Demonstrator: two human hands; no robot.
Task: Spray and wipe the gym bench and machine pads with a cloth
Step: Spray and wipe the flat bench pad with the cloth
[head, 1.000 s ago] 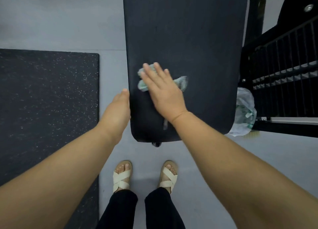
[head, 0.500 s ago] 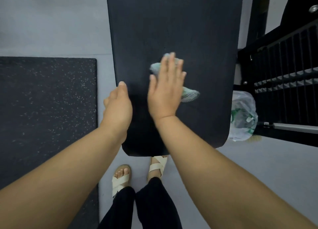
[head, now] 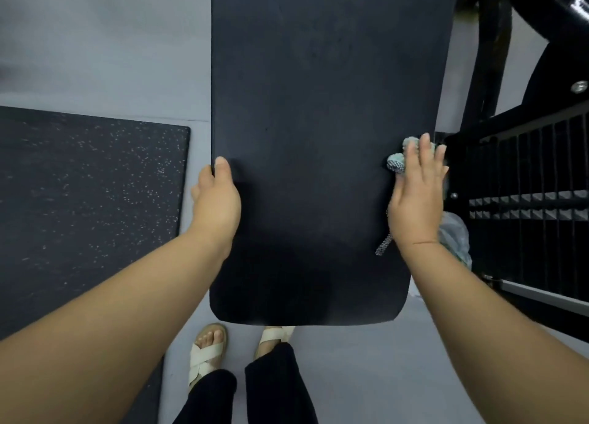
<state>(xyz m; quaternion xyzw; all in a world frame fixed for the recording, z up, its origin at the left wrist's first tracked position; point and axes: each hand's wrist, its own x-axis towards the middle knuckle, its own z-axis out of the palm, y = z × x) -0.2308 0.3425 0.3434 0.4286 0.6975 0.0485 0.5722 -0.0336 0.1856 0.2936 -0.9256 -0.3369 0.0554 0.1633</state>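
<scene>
A: Where the right hand (head: 416,200) lies flat, fingers spread and extended, it presses a pale green cloth (head: 396,163) against the right edge of the black padded surface (head: 318,136). Not a fist; palm down on the cloth.

B: Cloth extent?

A: A bunched part shows beyond the fingertips and to the left of them. A thin mesh-patterned strip of it trails out below the heel of the hand, lying on the pad near the wrist.

B: Left hand (head: 216,200)?

A: Curled over the pad's left edge, thumb on top of the pad, fingers wrapped under and hidden. Gripping the pad, nothing else in it.

B: Containers?

A: One: a translucent plastic bag (head: 454,235) on the floor just beyond the right wrist, beside the pad's right edge and against the black metal frame (head: 526,200). Greenish shapes show through it; contents cannot be identified. Bag partly hidden by the hand and forearm.

B: Surroundings?

A: Grey floor (head: 95,56). A speckled black rubber mat (head: 79,200) lies left of the pad, apart from it. Two feet in cream cross-strap sandals (head: 204,353) stand at the pad's near end, the right foot partly under it.
</scene>
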